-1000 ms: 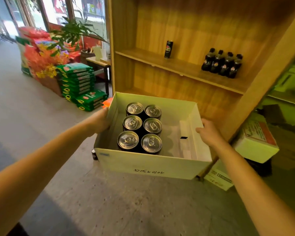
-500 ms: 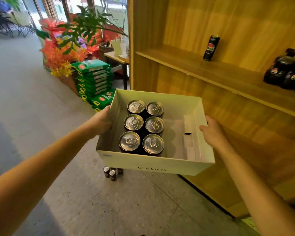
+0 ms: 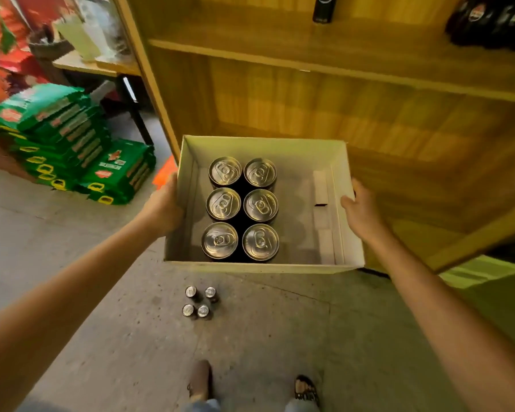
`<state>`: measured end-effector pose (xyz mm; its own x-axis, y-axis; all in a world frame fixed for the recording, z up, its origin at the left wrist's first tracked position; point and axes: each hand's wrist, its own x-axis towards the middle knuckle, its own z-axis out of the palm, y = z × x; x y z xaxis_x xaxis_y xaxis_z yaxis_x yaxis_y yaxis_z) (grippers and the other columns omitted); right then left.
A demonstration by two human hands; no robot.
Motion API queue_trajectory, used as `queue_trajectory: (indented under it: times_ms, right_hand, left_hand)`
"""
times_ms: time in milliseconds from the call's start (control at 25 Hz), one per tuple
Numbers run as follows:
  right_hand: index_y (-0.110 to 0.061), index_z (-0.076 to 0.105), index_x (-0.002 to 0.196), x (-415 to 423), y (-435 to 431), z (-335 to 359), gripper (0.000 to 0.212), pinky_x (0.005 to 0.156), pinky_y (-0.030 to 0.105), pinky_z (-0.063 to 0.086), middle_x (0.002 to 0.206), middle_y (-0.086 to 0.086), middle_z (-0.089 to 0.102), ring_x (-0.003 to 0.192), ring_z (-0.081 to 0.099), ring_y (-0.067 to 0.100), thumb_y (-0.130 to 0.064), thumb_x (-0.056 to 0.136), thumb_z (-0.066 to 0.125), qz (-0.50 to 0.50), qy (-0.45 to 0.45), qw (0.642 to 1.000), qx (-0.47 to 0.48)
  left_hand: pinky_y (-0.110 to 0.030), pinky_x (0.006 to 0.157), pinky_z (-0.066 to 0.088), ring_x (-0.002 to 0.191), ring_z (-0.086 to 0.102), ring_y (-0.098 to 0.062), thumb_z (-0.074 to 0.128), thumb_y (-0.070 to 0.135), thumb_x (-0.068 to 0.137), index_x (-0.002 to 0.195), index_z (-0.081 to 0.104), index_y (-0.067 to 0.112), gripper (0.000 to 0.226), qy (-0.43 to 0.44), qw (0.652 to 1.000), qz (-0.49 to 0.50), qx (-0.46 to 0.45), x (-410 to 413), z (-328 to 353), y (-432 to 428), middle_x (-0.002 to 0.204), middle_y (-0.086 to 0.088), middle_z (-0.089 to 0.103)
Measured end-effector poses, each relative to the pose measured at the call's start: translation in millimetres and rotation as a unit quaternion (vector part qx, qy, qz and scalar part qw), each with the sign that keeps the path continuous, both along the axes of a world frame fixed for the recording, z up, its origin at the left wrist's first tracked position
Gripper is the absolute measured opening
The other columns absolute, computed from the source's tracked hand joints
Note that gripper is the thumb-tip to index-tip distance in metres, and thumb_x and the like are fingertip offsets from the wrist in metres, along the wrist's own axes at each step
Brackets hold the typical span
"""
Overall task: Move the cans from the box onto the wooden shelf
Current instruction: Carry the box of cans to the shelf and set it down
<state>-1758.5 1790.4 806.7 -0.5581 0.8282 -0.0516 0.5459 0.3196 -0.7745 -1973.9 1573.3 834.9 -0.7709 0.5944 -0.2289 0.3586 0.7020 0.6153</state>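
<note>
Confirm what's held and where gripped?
The box, carried by both hands: left hand on its left wall, right hand on its right wall. Cans untouched.

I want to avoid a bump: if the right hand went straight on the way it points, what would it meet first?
The right hand, gripping the white cardboard box's right wall, points forward. It would probably first meet the brown wooden shelf unit's lower back panel; depth is unclear.

Shop: stacked green packs [image 3: 72,138], bottles [image 3: 491,22]
</note>
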Motion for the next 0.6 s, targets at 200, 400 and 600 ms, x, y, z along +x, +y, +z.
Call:
queue_trajectory:
  times_ms: [200, 400, 600]
  right_hand:
    - [-0.007, 0.035, 0.138, -0.7, -24.3, -68.5, 0.044, 0.105, 0.043, 0.038, 0.14, 0.014, 0.045, 0.127, 0.044, 0.03, -0.01, 0.094, 0.04, -0.081, -0.041, 0.995, -0.041]
    - [-0.005, 0.036, 0.137, 18.8, -46.9, -148.6, 0.044, 0.104, 0.047, 0.039, 0.138, 0.018, 0.047, 0.124, 0.047, 0.032, -0.011, 0.094, 0.04, -0.111, -0.071, 0.99, -0.046]
    - [-0.009, 0.034, 0.138, 39.5, -63.5, -234.3, 0.043, 0.093, 0.042, 0.046, 0.134, 0.015, 0.051, 0.115, 0.054, 0.03, -0.015, 0.095, 0.038, -0.128, -0.122, 0.982, -0.062]
  left_hand:
    - [-0.043, 0.094, 0.041, 0.119, 0.047, -0.04, 0.05, -0.008, 0.08, 0.144, 0.021, 0.016, 0.075, -0.008, 0.997, -0.071, -0.026, -34.3, -58.0, 4.4, 0.132, -0.025, 0.048]
    - [-0.051, 0.092, 0.044, 0.113, 0.052, -0.044, 0.047, -0.01, 0.075, 0.141, 0.026, 0.016, 0.074, -0.049, 0.994, -0.085, -0.045, -28.6, -148.8, 2.7, 0.126, -0.026, 0.054]
    - [-0.046, 0.085, 0.043, 0.111, 0.052, -0.04, 0.045, -0.013, 0.08, 0.143, 0.023, 0.014, 0.072, -0.078, 0.99, -0.091, -0.076, -11.4, -249.7, 3.3, 0.123, -0.025, 0.054]
